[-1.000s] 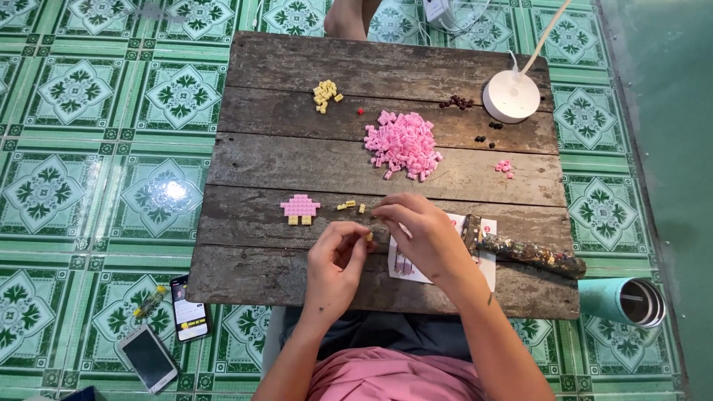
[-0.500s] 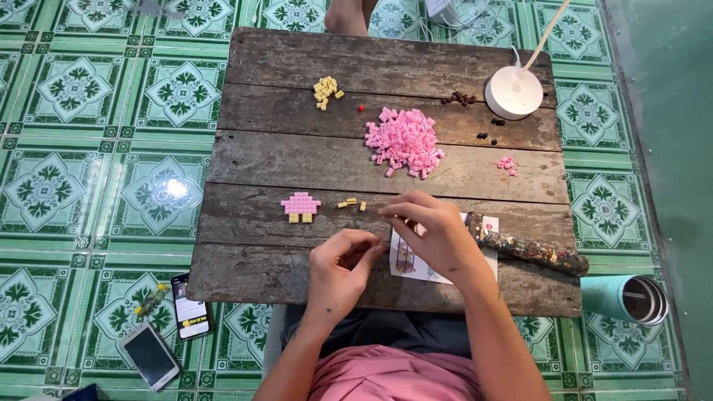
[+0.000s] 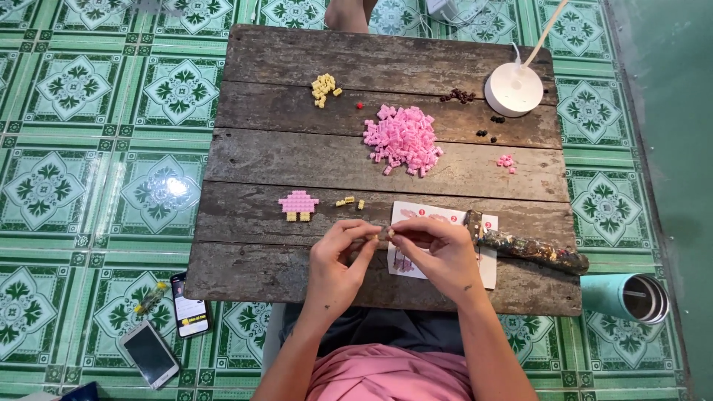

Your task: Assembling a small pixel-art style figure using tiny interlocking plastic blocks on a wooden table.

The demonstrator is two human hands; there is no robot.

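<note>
Both hands meet near the lower middle of the frame, over the old grey wooden table [image 3: 297, 160]. The left hand [image 3: 338, 260] and the right hand [image 3: 438, 252] pinch one tiny building piece [image 3: 385, 232] between their fingertips, too small to tell its colour. Under the right hand lies a white instruction sheet [image 3: 486, 260]. A small pink-and-yellow brick figure [image 3: 298, 204] sits just left, and a heap of pink bricks [image 3: 403, 139] lies above.
</note>
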